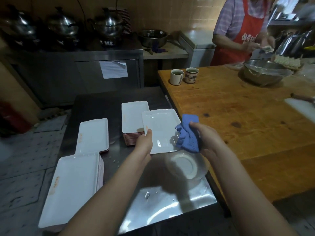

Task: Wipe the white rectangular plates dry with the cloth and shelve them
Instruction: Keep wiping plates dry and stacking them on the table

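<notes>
The left hand (pixel 144 142) pinched the near-left edge of a white rectangular plate (pixel 160 128), thumb on top, holding it above the steel table (pixel 162 201). The right hand (pixel 206 137) gripped a bunched blue cloth (pixel 187 137) against the plate's right edge. Below them a round white dish (pixel 185 165) seemed to sit in a clear bowl, three plate stacks (pixel 73 184) stood leftward, and two mugs (pixel 176 77) held dark liquid.

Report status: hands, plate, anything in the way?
Left hand grips the plate by its left edge, raised over the steel table. Right hand holds blue cloth at plate's right edge. Glass dish on table nearby; three plate stacks leftward.
</notes>
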### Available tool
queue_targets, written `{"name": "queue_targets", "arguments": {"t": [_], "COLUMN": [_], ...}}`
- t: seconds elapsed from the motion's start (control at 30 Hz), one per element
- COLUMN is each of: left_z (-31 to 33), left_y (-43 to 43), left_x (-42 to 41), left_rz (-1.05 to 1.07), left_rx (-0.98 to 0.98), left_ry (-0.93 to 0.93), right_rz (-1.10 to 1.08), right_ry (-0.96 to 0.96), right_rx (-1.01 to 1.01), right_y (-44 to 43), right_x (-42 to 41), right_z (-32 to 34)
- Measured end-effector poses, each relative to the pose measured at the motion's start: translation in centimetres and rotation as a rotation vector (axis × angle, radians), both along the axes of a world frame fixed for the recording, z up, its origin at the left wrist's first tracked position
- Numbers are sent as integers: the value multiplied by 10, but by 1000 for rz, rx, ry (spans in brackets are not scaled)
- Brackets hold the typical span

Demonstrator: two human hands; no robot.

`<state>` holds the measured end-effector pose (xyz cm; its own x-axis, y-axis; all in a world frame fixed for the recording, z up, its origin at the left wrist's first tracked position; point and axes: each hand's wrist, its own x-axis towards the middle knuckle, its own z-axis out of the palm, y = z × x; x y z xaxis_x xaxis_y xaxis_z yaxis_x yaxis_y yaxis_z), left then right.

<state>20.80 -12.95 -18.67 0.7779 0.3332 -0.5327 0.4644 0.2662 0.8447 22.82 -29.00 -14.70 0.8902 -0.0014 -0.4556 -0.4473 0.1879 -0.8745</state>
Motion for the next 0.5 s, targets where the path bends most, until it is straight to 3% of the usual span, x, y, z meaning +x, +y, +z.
{"name": "queue_targets", "arguments": {"t": [0.5], "left_z": [25], "left_y": [163], "left_x": [-67], "left_rz": [210], "left_rx": [-7], "left_ry": [-62], "right_rz": [543], "right_ry": [-244], "right_rx": [-319], "right_y": [219], "right_x": [-37], "right_z": [25]}}
